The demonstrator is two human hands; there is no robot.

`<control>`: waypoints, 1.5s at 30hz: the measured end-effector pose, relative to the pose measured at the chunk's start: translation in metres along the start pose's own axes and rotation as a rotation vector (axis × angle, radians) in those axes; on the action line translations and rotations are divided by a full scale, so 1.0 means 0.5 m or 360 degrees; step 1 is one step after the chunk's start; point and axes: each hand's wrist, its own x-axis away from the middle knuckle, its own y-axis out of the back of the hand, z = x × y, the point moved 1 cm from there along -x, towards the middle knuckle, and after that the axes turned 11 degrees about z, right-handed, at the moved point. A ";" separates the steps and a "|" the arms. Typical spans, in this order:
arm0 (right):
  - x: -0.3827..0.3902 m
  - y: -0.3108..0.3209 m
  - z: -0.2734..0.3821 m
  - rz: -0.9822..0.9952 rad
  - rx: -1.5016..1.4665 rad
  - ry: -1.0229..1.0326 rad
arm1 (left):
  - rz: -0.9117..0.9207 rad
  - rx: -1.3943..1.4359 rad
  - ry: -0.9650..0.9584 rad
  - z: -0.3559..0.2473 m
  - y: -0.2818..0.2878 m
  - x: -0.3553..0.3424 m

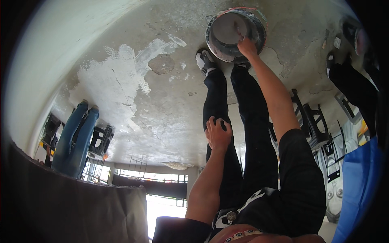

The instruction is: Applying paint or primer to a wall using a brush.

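A round dark bucket (263,29) stands on the floor just beyond my feet, its rim smeared with pale residue. Smooth grey material (225,29) shows inside it. My right arm stretches forward, and my right hand (247,47) is over the bucket's near right side, fingers closed. Something thin and dark reaches from them toward the grey material; its kind is too small to make out. Spread over my left knee, my left hand (219,133) rests on the black trousers (216,97) and holds nothing.
White patches (107,77) mark the worn concrete floor (170,109). A person in blue jeans (75,133) is at the left; another in dark trousers (350,87) is at the right. Black plastic stools (315,125) stand to my right, near a blue cloth (358,182).
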 end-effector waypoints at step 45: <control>0.029 -0.136 0.061 0.0242 -0.0700 -0.0233 | 0.0076 -0.0028 0.0068 0.000 -0.008 0.005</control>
